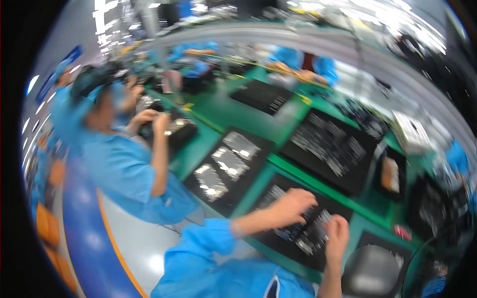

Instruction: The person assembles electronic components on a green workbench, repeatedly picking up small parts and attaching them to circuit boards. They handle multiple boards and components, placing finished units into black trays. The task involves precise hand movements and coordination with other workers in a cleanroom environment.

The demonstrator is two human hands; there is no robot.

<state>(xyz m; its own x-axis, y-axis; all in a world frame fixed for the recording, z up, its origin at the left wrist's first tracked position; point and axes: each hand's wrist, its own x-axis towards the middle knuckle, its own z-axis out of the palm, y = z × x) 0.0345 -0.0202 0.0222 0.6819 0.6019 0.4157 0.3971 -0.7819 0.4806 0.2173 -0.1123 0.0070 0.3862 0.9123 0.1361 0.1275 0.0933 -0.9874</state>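
A black foam mat (268,238) lies before me on the green bench, with small dark and silvery metal parts (312,238) in it. My left hand (294,205) is over its upper middle, palm down, fingers bent and thumb apart from them; nothing shows between them. At the mat's right side my right hand (338,232) is raised, thumb and fingers drawn together beside a silvery part. Blur hides what they pinch, if anything.
Left of my mat, a black mat (198,197) bears several silvery plates. Beyond lies a larger mat (350,185) with rows of dark parts. A grey round object (371,270) stands at right. A co-worker (124,169) sits close at left, handling parts.
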